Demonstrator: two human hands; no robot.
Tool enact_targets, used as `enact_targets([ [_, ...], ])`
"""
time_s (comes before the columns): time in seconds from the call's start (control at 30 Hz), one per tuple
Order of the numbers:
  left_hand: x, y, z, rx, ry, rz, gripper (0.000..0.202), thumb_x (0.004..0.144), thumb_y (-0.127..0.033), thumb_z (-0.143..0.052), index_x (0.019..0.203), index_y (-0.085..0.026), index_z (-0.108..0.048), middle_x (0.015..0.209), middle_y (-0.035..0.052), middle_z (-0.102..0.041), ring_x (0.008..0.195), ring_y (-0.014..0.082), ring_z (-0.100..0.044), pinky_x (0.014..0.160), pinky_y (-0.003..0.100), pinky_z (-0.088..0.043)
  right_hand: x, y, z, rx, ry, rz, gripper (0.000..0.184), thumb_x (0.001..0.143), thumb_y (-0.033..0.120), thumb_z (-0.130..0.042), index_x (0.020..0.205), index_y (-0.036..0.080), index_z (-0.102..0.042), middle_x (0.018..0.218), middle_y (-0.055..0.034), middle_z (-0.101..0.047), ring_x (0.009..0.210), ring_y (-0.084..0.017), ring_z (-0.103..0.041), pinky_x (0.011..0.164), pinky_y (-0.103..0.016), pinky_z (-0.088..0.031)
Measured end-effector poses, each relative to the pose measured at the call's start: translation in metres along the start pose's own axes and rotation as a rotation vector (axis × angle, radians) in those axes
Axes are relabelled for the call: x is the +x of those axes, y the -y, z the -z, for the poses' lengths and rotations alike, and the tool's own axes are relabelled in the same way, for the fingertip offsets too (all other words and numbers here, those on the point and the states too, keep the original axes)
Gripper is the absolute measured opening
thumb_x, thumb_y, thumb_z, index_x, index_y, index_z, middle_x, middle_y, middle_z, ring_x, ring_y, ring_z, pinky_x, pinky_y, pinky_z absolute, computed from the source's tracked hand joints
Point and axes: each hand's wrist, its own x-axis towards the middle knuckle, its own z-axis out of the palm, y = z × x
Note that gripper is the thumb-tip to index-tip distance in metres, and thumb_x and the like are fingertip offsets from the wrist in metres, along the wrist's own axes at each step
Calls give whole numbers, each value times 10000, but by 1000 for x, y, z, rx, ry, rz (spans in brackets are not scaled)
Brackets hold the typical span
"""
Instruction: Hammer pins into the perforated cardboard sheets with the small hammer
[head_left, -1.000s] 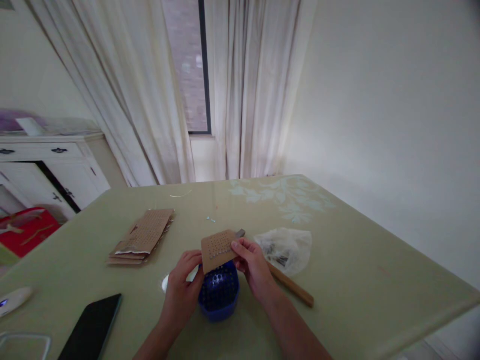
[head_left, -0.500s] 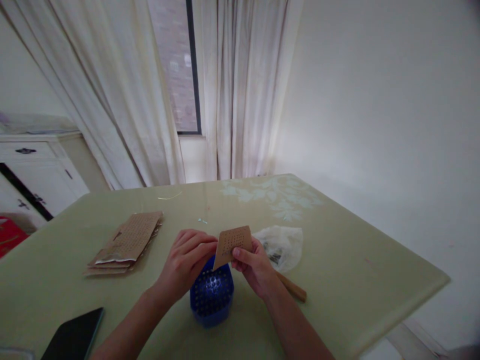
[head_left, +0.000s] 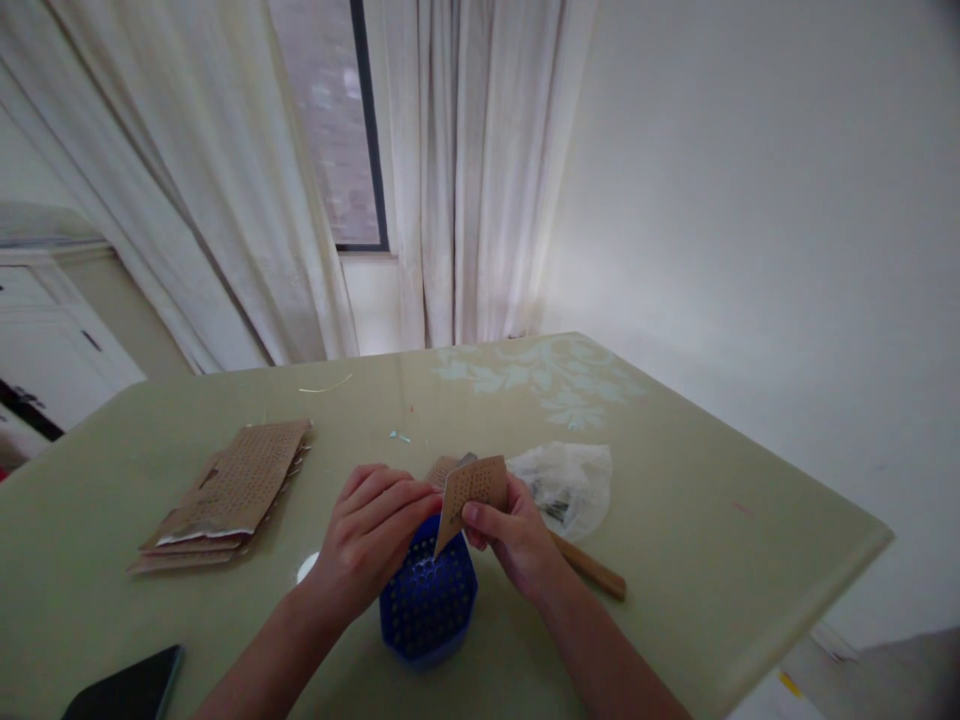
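A small brown card dotted with rows of holes [head_left: 480, 486] is pinched in my right hand [head_left: 521, 540], thumb on its near face. It looks bent or folded, with a second brown flap behind it. My left hand [head_left: 379, 535] has its fingers together at the card's left edge and rear flap; its fingertips are partly hidden. A small grey piece shows at the card's top edge; I cannot make out what it is. Below both hands stands a blue octagonal container with a perforated, dotted inside [head_left: 429, 610], partly covered by my left hand and the card.
Stacked brown perforated sheets [head_left: 236, 480] lie at the left. A clear plastic bag with dark bits [head_left: 566, 485] and a wooden stick [head_left: 592, 572] are on the right. A dark flat device [head_left: 127, 688] lies front left on the green table [head_left: 712, 520]. Small scraps [head_left: 400, 436] lie farther back.
The card has tilted and parted, so a rear flap and a grey piece now show. My hands stay close together over the blue container. The view has shifted slightly.
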Motion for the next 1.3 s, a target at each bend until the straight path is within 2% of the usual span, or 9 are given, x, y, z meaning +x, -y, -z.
enact_targets([
  [0.23, -3, -10, 5, 62, 3, -70, 199, 1079, -140, -596, 1195, -174, -755, 1059, 98, -845, 997, 239, -732, 958, 435, -514, -1, -5, -1, -40, -7, 54, 427, 658, 385, -1013, 935, 173, -766, 717, 11, -702, 516, -87, -514, 459, -201, -400],
  [0.33, 1, -9, 4, 50, -10, -45, 164, 1073, -141, -601, 1130, -172, -752, 1020, 98, -838, 947, 234, -724, 907, 412, -519, 0, -6, -1, -43, -41, 78, 411, 656, 373, -1016, 905, 180, -752, 709, 19, -690, 517, -84, -502, 450, -196, -389],
  [0.57, 10, 2, 7, 68, 95, 44, 153, 1085, -151, -592, 1079, -193, -739, 1027, 71, -828, 910, 209, -697, 868, 382, -466, 1, -6, -2, -31, -68, 60, 429, 635, 389, -1018, 871, 174, -731, 650, 32, -658, 487, -73, -459, 439, -197, -354],
  [0.83, 0, -6, 4, 131, 4, -69, 162, 1079, -135, -579, 1121, -169, -731, 1038, 101, -846, 977, 240, -731, 961, 431, -491, -1, -11, -3, -90, -93, 95, 434, 658, 396, -1005, 923, 181, -737, 694, 24, -683, 494, -83, -478, 424, -202, -374],
  [0.93, 5, -3, 4, 120, 90, -10, 158, 1080, -151, -583, 1110, -182, -735, 1051, 83, -832, 950, 219, -729, 929, 393, -499, 0, -10, -5, -113, -133, 112, 384, 694, 393, -975, 894, 180, -726, 665, 27, -666, 489, -88, -475, 429, -208, -371],
  [1.0, 10, -1, 8, 139, 138, 84, 181, 1072, -160, -600, 1194, -188, -731, 1118, 86, -816, 988, 219, -724, 930, 380, -503, 1, -9, -6, -140, -188, 123, 364, 702, 392, -961, 854, 182, -706, 633, 33, -644, 483, -91, -474, 433, -214, -372],
  [1.1, 18, -2, 16, 157, 95, 190, 318, 1053, -144, -613, 1362, -189, -678, 1198, 111, -777, 1058, 240, -700, 962, 397, -505, 2, -7, -6, -184, -257, 142, 372, 700, 408, -955, 834, 190, -685, 607, 40, -625, 482, -99, -482, 442, -222, -385],
  [1.23, 23, -9, 22, 148, 164, 18, 265, 1043, -229, -699, 1305, -187, -715, 1088, 85, -779, 955, 228, -696, 890, 379, -497, 1, -7, -5, -268, -274, 162, 383, 714, 433, -949, 875, 195, -696, 618, 36, -638, 498, -113, -515, 462, -228, -413],
  [1.3, 23, -11, 20, 161, 191, -68, 196, 1078, -211, -643, 1241, -157, -738, 1051, 87, -785, 927, 219, -703, 865, 371, -500, -1, -7, -5, -308, -252, 178, 379, 720, 435, -944, 887, 199, -699, 605, 42, -626, 500, -118, -516, 460, -230, -418],
])
